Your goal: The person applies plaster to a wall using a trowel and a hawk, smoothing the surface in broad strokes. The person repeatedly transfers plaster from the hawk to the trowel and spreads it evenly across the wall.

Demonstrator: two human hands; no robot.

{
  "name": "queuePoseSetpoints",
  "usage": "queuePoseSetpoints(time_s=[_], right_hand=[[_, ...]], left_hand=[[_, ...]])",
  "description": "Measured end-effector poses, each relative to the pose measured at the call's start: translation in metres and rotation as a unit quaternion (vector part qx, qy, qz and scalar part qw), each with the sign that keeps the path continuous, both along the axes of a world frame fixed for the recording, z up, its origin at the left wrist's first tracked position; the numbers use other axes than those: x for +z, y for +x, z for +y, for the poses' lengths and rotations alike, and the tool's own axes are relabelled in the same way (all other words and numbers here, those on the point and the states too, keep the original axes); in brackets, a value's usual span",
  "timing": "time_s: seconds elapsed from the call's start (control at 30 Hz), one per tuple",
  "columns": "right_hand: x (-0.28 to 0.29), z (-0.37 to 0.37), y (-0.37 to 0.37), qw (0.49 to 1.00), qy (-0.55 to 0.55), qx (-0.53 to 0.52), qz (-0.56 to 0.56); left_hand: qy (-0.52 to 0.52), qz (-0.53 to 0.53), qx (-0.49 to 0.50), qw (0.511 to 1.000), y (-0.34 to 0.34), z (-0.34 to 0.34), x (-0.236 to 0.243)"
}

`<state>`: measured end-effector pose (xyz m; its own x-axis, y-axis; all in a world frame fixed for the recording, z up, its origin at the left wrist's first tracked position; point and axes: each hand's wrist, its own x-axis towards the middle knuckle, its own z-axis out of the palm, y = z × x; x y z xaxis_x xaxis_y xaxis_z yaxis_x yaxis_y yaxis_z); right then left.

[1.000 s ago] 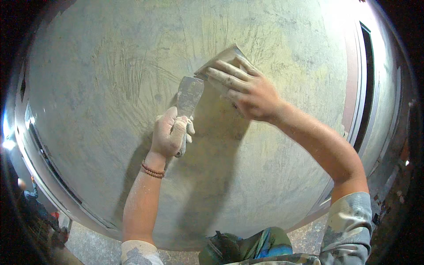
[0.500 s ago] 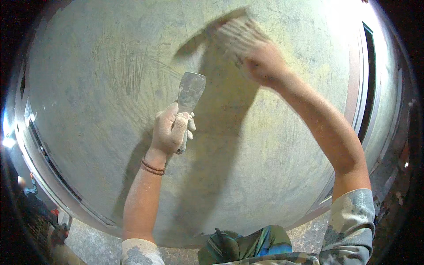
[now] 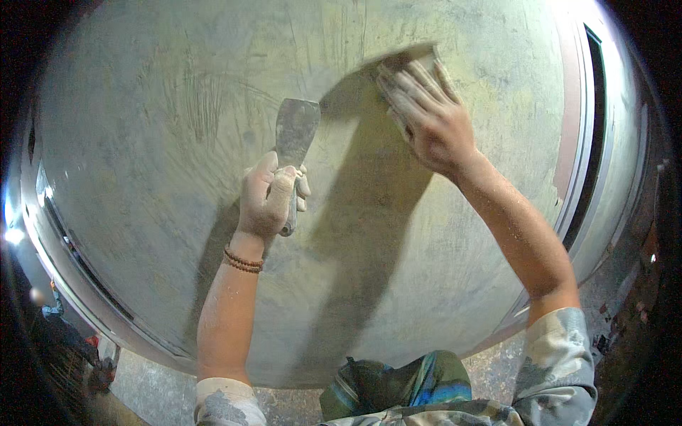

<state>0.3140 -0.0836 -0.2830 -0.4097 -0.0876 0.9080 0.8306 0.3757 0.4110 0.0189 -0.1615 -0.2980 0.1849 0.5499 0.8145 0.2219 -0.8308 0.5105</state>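
Right hand (image 3: 439, 131) high, fingers (image 3: 410, 86) extended.

On the left, a bright light (image 3: 13, 236) glares, with another person (image 3: 53, 318) nearer (bluish sleeve, otherwise too small to make out). A pale frame (image 3: 577, 135) borders a narrow dark gap (image 3: 595, 128) on the right; grey floor (image 3: 153, 376) shows near left.

Left hand (image 3: 265, 199) curled tight, right hand (image 3: 439, 133) raised higher, blurred fingers (image 3: 408, 94) seemingly straight
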Motion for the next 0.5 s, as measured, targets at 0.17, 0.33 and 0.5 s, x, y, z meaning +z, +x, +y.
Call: queuePoseSetpoints(time_s=[0.17,0.33,0.5], right_hand=[[-0.055,-0.032,-0.044,0.990,-0.079,0.060,-0.105],[-0.030,-0.026,-0.001,0.993,-0.065,0.034,-0.087],[-0.028,0.007,0.008,0.982,0.032,0.019,0.184]], left_hand=[[-0.006,-0.022,0.004,1.000,0.000,0.001,-0.003],[-0.001,-0.017,0.013,1.000,-0.001,0.002,-0.004],[-0.007,-0.031,0.004,0.999,0.001,0.005,-0.006]])
